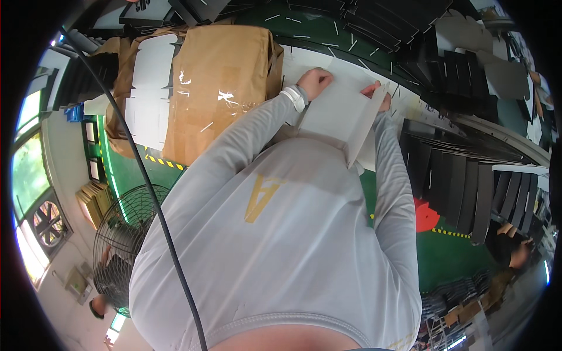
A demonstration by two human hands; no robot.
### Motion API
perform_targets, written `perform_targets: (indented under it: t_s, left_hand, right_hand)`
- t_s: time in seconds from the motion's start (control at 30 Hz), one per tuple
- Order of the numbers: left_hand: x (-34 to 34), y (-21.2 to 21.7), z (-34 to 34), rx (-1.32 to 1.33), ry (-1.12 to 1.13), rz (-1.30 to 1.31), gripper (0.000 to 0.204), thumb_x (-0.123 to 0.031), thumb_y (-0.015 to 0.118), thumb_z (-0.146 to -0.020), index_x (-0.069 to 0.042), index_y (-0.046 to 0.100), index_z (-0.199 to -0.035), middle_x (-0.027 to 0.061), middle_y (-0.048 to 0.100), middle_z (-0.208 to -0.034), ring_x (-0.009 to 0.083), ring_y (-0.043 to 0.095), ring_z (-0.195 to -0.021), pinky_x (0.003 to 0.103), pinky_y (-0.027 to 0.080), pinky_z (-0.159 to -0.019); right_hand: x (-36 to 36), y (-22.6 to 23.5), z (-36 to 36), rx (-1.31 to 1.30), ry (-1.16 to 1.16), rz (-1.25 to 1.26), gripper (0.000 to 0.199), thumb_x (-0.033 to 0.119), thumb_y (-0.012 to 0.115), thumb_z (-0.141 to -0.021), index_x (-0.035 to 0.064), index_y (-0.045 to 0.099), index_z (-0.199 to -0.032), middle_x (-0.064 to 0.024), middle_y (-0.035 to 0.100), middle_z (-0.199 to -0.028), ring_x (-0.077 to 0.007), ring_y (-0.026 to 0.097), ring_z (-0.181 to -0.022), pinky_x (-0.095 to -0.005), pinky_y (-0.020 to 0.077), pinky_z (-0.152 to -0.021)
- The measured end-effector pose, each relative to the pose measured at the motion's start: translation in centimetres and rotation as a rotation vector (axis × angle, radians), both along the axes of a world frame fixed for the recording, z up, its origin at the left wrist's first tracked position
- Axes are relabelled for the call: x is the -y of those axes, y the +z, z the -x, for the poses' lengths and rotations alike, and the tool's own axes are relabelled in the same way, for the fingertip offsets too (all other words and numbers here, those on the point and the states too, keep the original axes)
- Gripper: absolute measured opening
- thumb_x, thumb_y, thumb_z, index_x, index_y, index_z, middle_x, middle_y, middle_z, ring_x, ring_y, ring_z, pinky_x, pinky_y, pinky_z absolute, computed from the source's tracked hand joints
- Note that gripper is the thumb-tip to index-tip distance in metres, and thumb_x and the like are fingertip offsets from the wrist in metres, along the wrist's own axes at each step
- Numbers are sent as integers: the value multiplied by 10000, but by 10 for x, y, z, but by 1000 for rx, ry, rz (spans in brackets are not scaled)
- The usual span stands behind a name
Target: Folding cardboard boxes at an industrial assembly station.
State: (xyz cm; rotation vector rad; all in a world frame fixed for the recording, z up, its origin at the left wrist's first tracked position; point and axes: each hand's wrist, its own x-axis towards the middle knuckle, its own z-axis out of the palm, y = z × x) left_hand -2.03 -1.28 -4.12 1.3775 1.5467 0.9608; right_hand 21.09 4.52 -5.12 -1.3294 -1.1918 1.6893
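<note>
A flat grey-white card sheet (pixel 336 114) lies on a white work surface (pixel 304 61) in front of my grey-shirted chest. My left hand (pixel 316 81), with a white band at the wrist, is closed in a fist on the sheet's far left corner. My right hand (pixel 379 96) grips the sheet's right edge, where a narrow flap (pixel 364 131) is folded upward. The sheet's near end is hidden behind my shirt.
A taped brown carton (pixel 225 88) and a stack of white sheets (pixel 149 82) are on the left. Black card stacks lie at the right (pixel 468 187) and along the top (pixel 398 23). A floor fan (pixel 126 234), a red object (pixel 424 215) and another person (pixel 515 248) are lower down.
</note>
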Motion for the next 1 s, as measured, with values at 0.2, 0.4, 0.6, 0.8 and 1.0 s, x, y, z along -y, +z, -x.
perform_targets:
  t_s: [0.2,0.4,0.6,0.8,1.0]
  left_hand:
    - [-6,2,-9,-12,-54,-5,171,-157,555,-802,-10,634,-844,163,614,-840,291,584,-758,325,457,-714]
    - [0,19,-1,-36,82,177,245,-165,618,-775,5,527,-925,174,600,-786,271,586,-712,333,461,-677]
    - [-4,13,-11,-14,87,30,265,-121,648,-760,-9,463,-914,30,426,-556,120,386,-498,279,353,-478]
    - [0,20,-6,-13,119,68,299,-131,649,-759,-9,456,-952,35,432,-555,121,390,-500,279,356,-482]
    - [-4,18,-12,-9,89,56,293,-118,638,-767,-9,457,-970,36,424,-552,117,388,-499,281,353,-477]
  right_hand:
    - [-9,-38,-7,360,-249,-781,433,337,358,-920,5,635,-890,-83,613,-698,-161,563,-683,-251,421,-755]
    - [-4,-3,2,167,49,-55,350,269,429,-873,109,547,-1161,-90,577,-953,-210,509,-879,-285,386,-780]
    - [-9,-35,-14,501,-169,-650,341,282,414,-874,165,556,-1161,-110,568,-972,-231,484,-877,-310,346,-841]
    - [-12,-16,-4,273,17,-141,356,343,426,-876,144,573,-1132,-109,562,-995,-266,474,-977,-353,365,-864]
    - [-21,-28,-19,770,-104,-693,424,435,390,-875,137,583,-1107,-120,567,-1007,-261,532,-875,-337,385,-838]
